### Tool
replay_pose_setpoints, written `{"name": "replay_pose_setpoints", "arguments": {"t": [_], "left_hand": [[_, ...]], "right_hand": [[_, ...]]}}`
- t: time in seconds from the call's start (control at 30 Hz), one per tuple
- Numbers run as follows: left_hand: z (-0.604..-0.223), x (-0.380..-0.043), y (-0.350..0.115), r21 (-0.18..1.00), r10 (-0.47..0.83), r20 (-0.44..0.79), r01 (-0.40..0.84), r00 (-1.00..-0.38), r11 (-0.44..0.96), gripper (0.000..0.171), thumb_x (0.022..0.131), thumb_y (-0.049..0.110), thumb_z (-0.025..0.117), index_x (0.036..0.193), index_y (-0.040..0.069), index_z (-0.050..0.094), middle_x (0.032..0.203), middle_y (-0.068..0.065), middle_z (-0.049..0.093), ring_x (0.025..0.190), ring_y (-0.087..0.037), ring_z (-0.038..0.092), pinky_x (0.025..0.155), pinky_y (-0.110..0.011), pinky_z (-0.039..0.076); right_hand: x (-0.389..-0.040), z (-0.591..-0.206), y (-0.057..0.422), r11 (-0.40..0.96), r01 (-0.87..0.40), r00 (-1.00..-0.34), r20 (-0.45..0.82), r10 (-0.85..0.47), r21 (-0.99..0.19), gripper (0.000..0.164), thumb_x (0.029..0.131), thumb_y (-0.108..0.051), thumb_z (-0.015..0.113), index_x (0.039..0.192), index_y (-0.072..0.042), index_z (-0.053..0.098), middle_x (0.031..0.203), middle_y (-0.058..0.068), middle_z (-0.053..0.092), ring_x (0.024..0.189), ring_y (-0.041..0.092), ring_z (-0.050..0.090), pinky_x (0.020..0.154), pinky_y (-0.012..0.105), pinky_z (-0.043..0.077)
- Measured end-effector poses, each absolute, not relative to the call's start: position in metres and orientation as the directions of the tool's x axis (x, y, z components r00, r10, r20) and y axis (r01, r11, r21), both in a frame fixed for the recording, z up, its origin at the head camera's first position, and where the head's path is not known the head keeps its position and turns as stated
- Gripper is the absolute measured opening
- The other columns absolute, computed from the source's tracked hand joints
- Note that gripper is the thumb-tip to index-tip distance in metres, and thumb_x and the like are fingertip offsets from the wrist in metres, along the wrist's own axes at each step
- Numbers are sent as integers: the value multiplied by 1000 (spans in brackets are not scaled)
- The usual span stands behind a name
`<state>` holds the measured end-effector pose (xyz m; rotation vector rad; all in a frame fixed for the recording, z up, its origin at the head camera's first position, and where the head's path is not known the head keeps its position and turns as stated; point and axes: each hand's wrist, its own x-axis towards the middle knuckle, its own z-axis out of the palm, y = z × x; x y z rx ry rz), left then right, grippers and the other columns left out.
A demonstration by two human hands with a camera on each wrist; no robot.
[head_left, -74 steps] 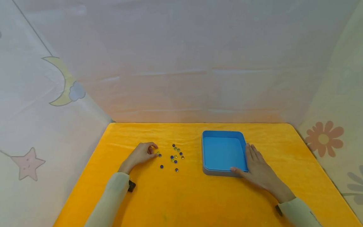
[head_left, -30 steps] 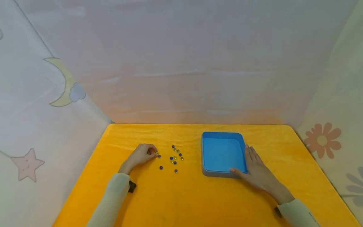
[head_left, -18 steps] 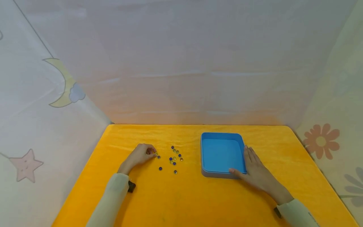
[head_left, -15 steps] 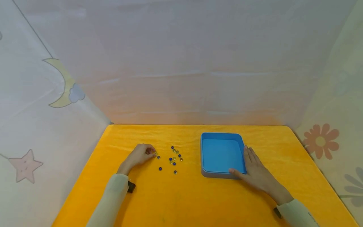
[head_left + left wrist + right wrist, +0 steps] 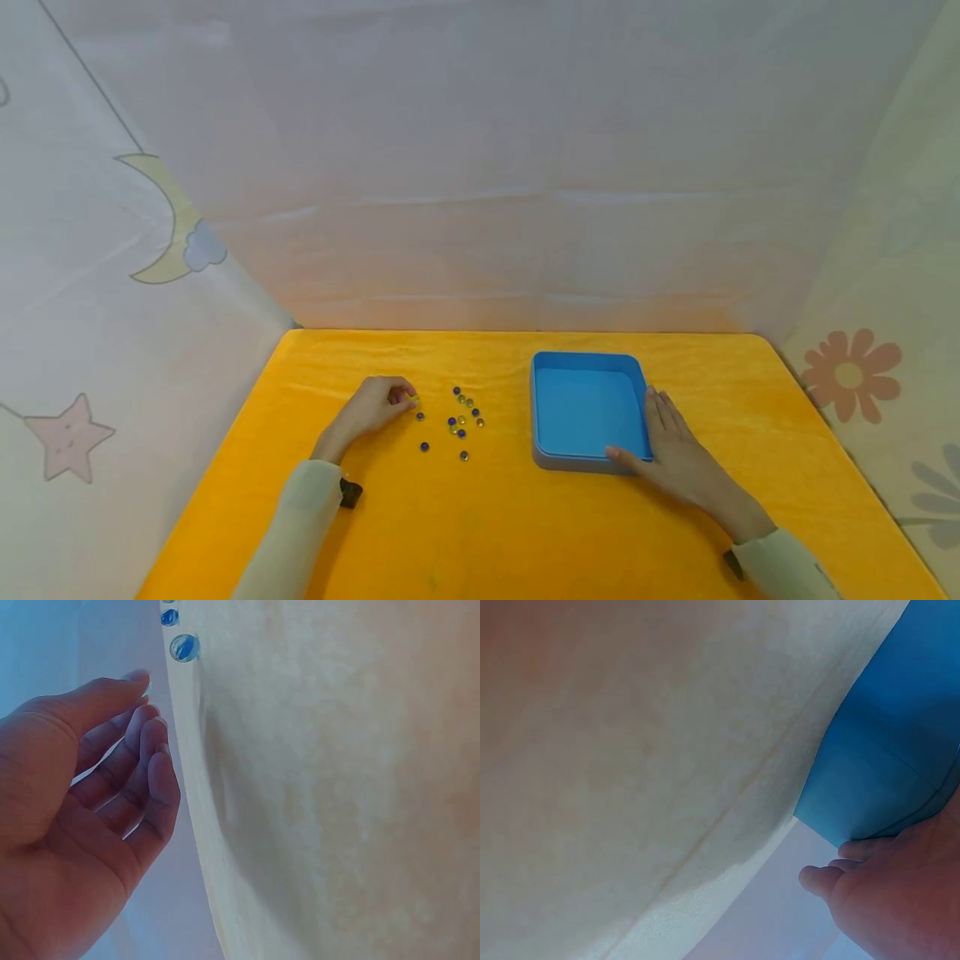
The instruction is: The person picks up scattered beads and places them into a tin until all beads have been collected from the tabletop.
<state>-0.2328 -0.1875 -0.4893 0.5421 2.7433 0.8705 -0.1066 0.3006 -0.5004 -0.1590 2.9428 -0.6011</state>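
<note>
Yellow marble [image 5: 417, 402] between left fingers [image 5: 154, 739]

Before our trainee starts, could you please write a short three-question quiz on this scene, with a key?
1. Open question: Which hand touches the box?

2. True or false: The loose marbles lie inside the box.

3. Multiple choice: What does the left hand pinch?
A) the box
B) a marble
C) nothing

Key:
1. The right hand, with its fingers along one side and its thumb at the near rim.
2. False; they lie on the yellow cloth.
3. B
</note>
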Motion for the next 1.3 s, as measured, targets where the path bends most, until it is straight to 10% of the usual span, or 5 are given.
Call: {"name": "replay_pose_setpoints", "arguments": {"t": [1.3], "left_hand": [[-472,-230,-149,687,430,-32,292,-902,665,14,102,29,71,110,18,73,87,3,67,77,-15,61,69,-30,53]], "right_hand": [[-105,-499,300,903,-95,-987,-80,-141,-420,121,96,-68,62,166,4,-5,174,32,1,160,55,3,118,80,19]]}}
